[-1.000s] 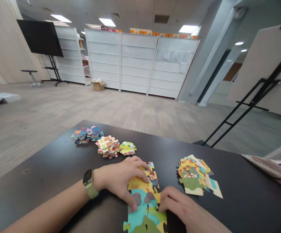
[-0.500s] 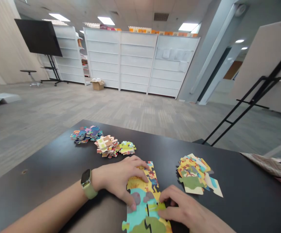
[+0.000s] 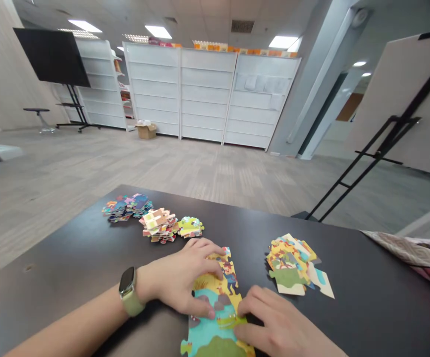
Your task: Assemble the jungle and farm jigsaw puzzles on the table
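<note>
A partly joined jigsaw puzzle [image 3: 215,327] lies on the black table near its front edge, printed with teal water, a green crocodile and a small figure on yellow. Across its left side rests my left hand [image 3: 187,275], fingers spread, thumb pressing the teal area. My right hand [image 3: 269,317] has thumb and curled index finger on a puzzle piece [image 3: 241,322] at the right edge, by the crocodile's head. That piece sits flush against its neighbours. The right hand's other fingers are partly hidden.
A loose pile of yellow and green pieces [image 3: 293,265] lies to the right. Farther back on the left are a blue pile [image 3: 128,207], a pink and cream pile [image 3: 159,225] and a small green pile [image 3: 190,226]. Patterned fabric [image 3: 404,250] covers the table's right edge.
The dark gap between the right-hand pieces and the rest of the puzzle has closed. My right hand has pushed slightly left; the left hand stays on the puzzle.
</note>
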`<state>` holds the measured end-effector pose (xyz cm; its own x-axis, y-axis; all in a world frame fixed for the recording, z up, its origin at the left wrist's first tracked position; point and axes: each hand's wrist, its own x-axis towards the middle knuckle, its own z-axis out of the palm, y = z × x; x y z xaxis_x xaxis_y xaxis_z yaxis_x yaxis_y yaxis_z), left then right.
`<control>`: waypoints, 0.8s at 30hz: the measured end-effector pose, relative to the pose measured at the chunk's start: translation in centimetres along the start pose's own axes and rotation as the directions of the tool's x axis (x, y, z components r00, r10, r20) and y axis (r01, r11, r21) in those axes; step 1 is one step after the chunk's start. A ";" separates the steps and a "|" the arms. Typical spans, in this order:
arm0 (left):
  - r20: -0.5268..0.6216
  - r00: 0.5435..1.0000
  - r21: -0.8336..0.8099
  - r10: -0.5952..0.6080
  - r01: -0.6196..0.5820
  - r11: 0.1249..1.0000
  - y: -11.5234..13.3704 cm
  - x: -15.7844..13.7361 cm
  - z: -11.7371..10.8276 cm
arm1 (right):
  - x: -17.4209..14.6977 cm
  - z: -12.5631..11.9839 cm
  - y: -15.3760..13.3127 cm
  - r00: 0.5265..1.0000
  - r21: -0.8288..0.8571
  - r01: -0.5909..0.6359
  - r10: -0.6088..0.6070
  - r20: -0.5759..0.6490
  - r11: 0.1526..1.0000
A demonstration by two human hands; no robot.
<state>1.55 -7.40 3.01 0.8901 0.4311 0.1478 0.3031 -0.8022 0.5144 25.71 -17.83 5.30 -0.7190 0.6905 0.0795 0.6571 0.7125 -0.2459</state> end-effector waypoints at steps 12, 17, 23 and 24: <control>0.005 0.993 -0.013 -0.116 0.116 0.993 1.4 0.3 1.4 | -4.4 -4.0 8.5 0.806 -0.034 -0.589 0.585 -0.089 0.807; 0.030 0.995 0.008 -0.095 0.095 0.995 1.0 0.2 0.7 | -4.0 -3.3 7.4 0.797 0.034 -0.604 0.604 -0.009 0.796; 0.046 0.997 0.015 -0.061 0.060 0.998 0.8 0.0 0.2 | -4.0 -3.2 7.6 0.821 0.017 -0.569 0.569 -0.043 0.822; 0.049 0.997 0.017 -0.053 0.052 0.999 0.8 -0.1 -0.1 | -4.0 -3.3 7.6 0.823 0.016 -0.566 0.566 -0.044 0.824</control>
<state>1.66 -8.02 3.47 0.8886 0.4518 0.0786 0.3545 -0.7855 0.5072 34.27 -14.76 6.28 -0.2099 0.9772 -0.0309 0.9450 0.1947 -0.2630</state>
